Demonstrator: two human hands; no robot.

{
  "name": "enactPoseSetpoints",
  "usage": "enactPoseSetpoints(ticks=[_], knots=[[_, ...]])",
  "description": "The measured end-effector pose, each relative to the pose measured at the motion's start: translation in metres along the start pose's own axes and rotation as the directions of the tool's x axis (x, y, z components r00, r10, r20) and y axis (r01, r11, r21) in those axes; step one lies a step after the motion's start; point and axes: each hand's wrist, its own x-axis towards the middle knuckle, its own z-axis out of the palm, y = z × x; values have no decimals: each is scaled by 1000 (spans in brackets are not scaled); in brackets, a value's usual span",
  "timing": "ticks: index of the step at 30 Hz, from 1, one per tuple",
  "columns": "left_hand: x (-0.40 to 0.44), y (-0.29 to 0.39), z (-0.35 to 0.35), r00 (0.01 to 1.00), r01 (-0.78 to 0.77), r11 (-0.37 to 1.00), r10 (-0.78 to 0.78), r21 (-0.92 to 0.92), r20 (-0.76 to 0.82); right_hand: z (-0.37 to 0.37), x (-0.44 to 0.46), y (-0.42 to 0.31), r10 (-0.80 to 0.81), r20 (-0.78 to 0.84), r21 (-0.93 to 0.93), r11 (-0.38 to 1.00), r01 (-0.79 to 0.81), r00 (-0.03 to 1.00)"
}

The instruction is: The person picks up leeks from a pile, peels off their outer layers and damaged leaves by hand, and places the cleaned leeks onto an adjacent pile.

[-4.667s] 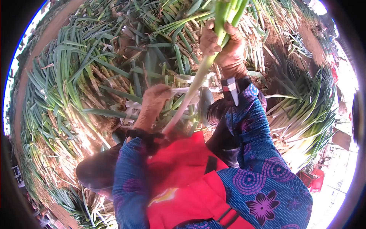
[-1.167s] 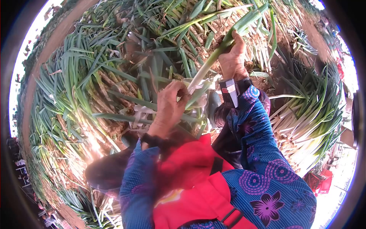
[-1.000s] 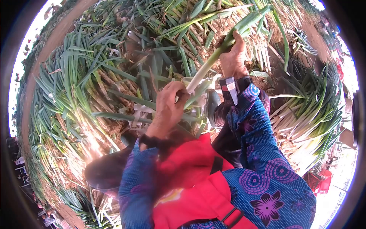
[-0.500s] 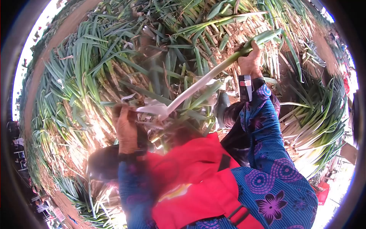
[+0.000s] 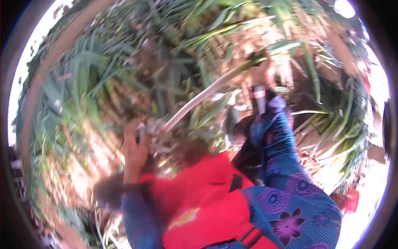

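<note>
A long leek (image 5: pixel 207 93), white shaft toward the lower left and green leaves toward the upper right, slants across the middle of the head view. My right hand (image 5: pixel 263 71) is closed around its green part. Beside the pale root end, at lower left, is my left hand (image 5: pixel 136 145). Its fingers are smeared by motion, and whether they hold anything is unclear. Peeled leaves and scraps (image 5: pixel 207 118) lie under the leek.
Piled leeks (image 5: pixel 89 116) cover the ground at left and more lie at the top. Another leek bundle (image 5: pixel 340 137) is at right. A red apron (image 5: pixel 207 199) covers my lap. Behind on the right is a red container (image 5: pixel 351 201).
My left hand has moved down and left from the leek's shaft, after pulling at a pale strip near its root end. The right hand still holds the leek. The newest view is blurred.
</note>
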Motion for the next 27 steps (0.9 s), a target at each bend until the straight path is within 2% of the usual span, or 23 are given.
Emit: enactPoseSetpoints(ticks=[2, 3, 4, 5, 6, 7, 9, 10, 12, 14, 15, 16, 17, 19, 20, 22, 24, 26, 27], knots=[[12, 49, 22, 977, -204, 978, 200, 54, 72, 16, -4, -4, -75, -135, 237, 966, 106, 988], [14, 59, 34, 979, -164, 986, 164, -6, 119, 24, -4, -8, -23, -159, 467, 879, 96, 987], [14, 64, 42, 976, -115, 992, 122, -51, 179, 32, -4, -16, 178, -192, 641, 767, -14, 965], [11, 62, 48, 974, -118, 992, 125, -48, 191, 30, 4, -24, 451, -25, 923, 353, -152, 892], [8, 57, 54, 971, -114, 993, 119, -37, 207, 27, 10, -32, 574, 255, 967, -176, -186, 778], [9, 54, 57, 969, -102, 995, 104, -21, 225, 22, 9, -46, 587, 276, 960, -204, -191, 761], [8, 83, 42, 962, 66, 966, 4, -249, 272, 20, 8, -61, 624, 339, 939, -275, -208, 704], [6, 93, 36, 952, 156, 923, -47, -352, 301, 37, 6, -48, 558, 328, 939, -278, -201, 762], [-1, 88, 41, 915, 264, 855, -75, -447, 397, 39, -12, -69, 490, 396, 918, -244, -314, 777], [-4, 98, 49, 863, 423, 725, -139, -544, 486, 46, -34, -81, 341, 482, 871, -292, -396, 807], [-7, 113, 42, 793, 563, 542, -143, -624, 592, 49, -45, -89, 359, 539, 836, -339, -431, 762], [-7, 116, 50, 796, 572, 473, -124, -669, 593, 45, -55, -103, 376, 593, 799, -386, -461, 712], [-13, 85, 75, 830, 480, 614, -86, -627, 551, 36, -65, -117, 388, 553, 831, -318, -456, 737], [-14, 67, 97, 832, 393, 746, -38, -538, 554, 30, -64, -121, 440, 502, 865, -257, -431, 745], [-13, 91, 90, 802, 413, 757, -38, -507, 597, 18, -63, -121, 455, 476, 879, -249, -406, 753], [-11, 119, 85, 749, 424, 779, -14, -462, 663, -9, -59, -115, 399, 362, 932, -180, -315, 842], [-17, 120, 88, 690, 405, 802, 47, -439, 722, -46, -47, -105, 360, 366, 923, -256, -286, 858], [-17, 115, 96, 628, 332, 850, 124, -408, 768, -104, -38, -101, 375, 221, 969, -186, -160, 900], [-15, 115, 97, 597, 301, 869, 150, -393, 788, -136, -33, -91, 394, 109, 993, -78, -85, 912]])
